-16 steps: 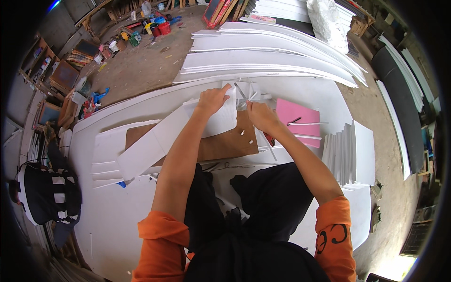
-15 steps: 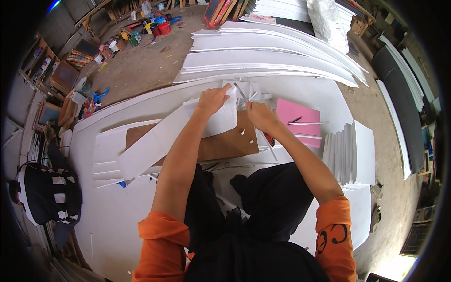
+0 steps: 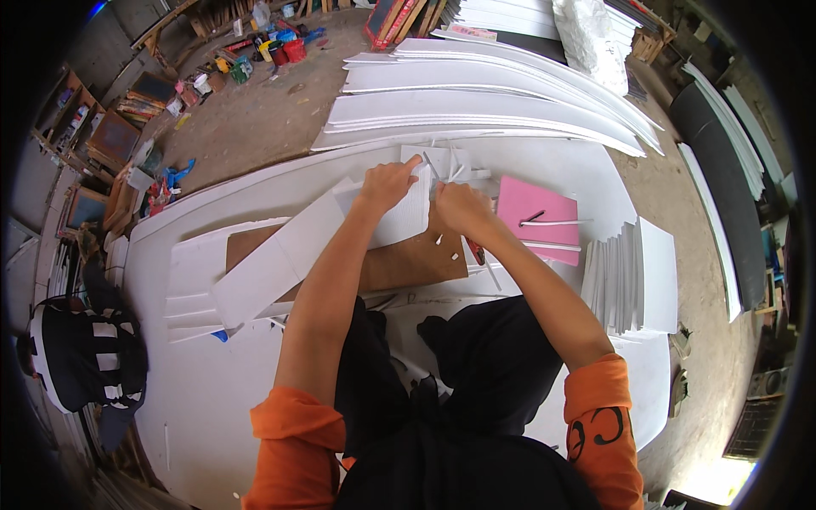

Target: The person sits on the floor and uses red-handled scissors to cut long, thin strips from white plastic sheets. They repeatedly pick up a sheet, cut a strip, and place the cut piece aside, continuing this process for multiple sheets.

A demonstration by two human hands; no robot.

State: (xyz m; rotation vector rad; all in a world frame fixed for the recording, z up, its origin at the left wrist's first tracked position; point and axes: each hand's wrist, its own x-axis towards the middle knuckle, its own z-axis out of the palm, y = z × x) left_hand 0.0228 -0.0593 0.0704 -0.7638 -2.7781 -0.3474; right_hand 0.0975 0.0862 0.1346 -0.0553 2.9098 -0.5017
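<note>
My left hand (image 3: 389,185) is closed around the upper part of a white ribbed sheet (image 3: 403,219), its thumb side near the sheet's right edge. In my right hand (image 3: 463,208) is a knife with a narrow grey blade (image 3: 431,164). The blade points up and left, close to that edge, and a red handle end (image 3: 476,253) shows below my palm. Under the sheet lies a brown board (image 3: 412,265). A long white strip (image 3: 263,259) slants down to the left beneath my left forearm. Thin white offcuts (image 3: 459,166) lie just beyond my right hand.
A pink board (image 3: 537,212) with thin strips on it lies right of my hands. Beside it stands a stack of white panels (image 3: 633,276). Large white sheets (image 3: 459,85) are piled past the far edge. A black-and-white bag (image 3: 85,353) is at far left.
My right hand has moved slightly left and nearer to me, with the knife in it, along the sheet's right edge. My left hand has stayed almost in place.
</note>
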